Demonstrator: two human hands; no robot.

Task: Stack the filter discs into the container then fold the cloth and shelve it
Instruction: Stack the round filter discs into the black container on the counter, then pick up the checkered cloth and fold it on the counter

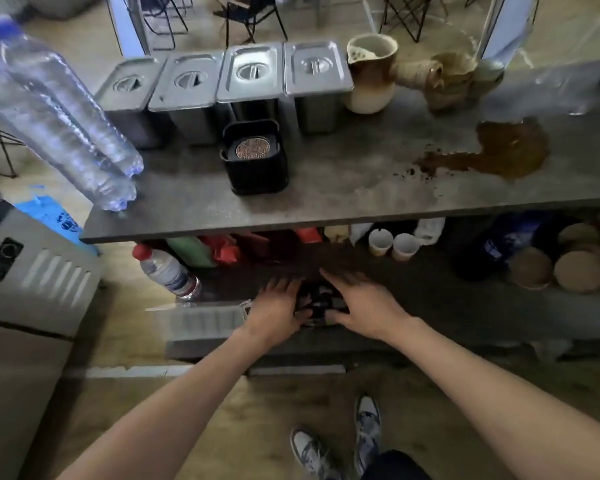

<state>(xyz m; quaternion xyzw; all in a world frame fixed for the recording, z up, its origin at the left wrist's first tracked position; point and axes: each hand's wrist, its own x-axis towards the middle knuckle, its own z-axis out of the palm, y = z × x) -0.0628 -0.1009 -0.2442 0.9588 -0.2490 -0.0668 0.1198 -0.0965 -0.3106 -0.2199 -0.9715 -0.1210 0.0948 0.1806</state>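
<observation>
Now left hand [278, 308] and right hand [364, 303], fingers apart, are pressing the cloth [321, 301] at the shelf's [447, 308] front edge, under the desk [354, 181].

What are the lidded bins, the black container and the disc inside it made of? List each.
The lidded bins: likely stainless steel, brushed grey sheen, soft reflections. The black container: probably plastic, matte, rounded moulded corners. The disc: seemingly metal, coppery, patterned face; blur leaves it open.
</observation>
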